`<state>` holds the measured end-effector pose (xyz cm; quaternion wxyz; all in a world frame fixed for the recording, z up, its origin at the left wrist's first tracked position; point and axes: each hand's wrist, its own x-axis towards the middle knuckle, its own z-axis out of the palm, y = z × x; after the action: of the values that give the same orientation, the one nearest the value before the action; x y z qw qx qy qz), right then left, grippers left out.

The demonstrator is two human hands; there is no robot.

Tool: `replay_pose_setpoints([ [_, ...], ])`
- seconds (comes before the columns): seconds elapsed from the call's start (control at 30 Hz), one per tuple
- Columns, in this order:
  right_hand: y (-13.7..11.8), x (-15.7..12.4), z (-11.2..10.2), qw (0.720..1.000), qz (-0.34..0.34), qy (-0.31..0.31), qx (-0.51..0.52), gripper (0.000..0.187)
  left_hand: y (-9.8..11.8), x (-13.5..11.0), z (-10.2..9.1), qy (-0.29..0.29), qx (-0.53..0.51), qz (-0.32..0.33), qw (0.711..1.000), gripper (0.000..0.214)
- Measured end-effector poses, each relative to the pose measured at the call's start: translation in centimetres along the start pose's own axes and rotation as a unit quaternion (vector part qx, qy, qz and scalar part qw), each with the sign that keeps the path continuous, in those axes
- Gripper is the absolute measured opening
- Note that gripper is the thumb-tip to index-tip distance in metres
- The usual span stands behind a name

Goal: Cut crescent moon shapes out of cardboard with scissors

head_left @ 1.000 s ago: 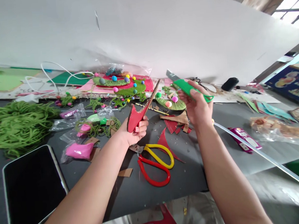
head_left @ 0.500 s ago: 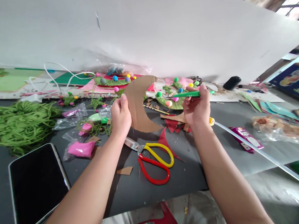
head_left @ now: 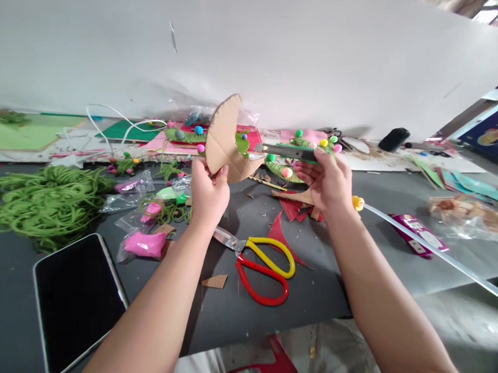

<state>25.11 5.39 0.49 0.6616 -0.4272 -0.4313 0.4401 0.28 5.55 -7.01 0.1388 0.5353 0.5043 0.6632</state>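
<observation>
My left hand pinches a crescent-shaped piece of cardboard by its lower left edge and holds it up, tilted, above the table. My right hand grips a green utility knife, its metal blade pointing left towards the crescent's inner curve. A small gap seems to lie between blade and cardboard. Below the hands, scissors with one yellow and one red handle lie on the dark table, beside a red scrap and a small cardboard scrap.
Green yarn is heaped at the left, above a black-screened tablet. Pink clay in a bag lies nearby. Pompom-decorated green pieces sit behind. A clear stick crosses the right side near a purple packet.
My left hand has turned and tilted the cardboard crescent, raising its upper tip. My right hand has rotated the knife so its blade side shows. The view has shifted slightly.
</observation>
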Motion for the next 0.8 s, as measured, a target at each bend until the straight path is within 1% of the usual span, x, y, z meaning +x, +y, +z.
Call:
replay_pose_setpoints([
  [0.07,0.0,-0.4,0.4,0.999,0.014,-0.033,0.005,0.032,0.2,-0.1,0.2,0.001,-0.014,-0.027,1.000,0.029],
  [0.13,0.1,-1.0,0.9,0.998,0.012,-0.058,0.002,0.031,0.6,-0.3,0.2,-0.008,-0.021,-0.041,0.999,0.028],
  [0.23,0.2,-2.1,1.6,0.995,0.008,-0.094,-0.011,0.029,1.4,-0.5,0.0,-0.035,-0.006,-0.035,0.999,0.026],
  [0.33,0.3,-3.1,2.2,0.988,0.046,-0.148,-0.010,0.028,2.3,-0.7,-0.3,-0.056,0.036,-0.023,0.998,0.027],
  [0.43,0.2,-3.7,2.4,0.976,0.081,-0.201,-0.012,0.022,3.2,-0.8,-0.5,-0.069,0.071,-0.012,0.995,0.028],
  [0.53,0.1,-4.0,2.5,0.969,0.093,-0.229,-0.023,0.022,3.8,-0.7,-0.5,-0.103,0.089,-0.005,0.991,0.016],
  [0.6,0.0,-4.1,2.6,0.969,0.075,-0.230,-0.049,0.021,4.0,-0.7,-0.5,-0.115,0.108,0.002,0.988,0.016],
  [0.7,0.3,-4.3,2.7,0.968,0.027,-0.223,-0.114,0.037,3.9,-0.7,-0.6,-0.092,0.143,0.008,0.985,0.023],
  [0.8,1.0,-4.5,2.9,0.961,-0.016,-0.213,-0.174,0.046,3.7,-0.7,-0.8,-0.074,0.153,0.003,0.985,0.029],
])
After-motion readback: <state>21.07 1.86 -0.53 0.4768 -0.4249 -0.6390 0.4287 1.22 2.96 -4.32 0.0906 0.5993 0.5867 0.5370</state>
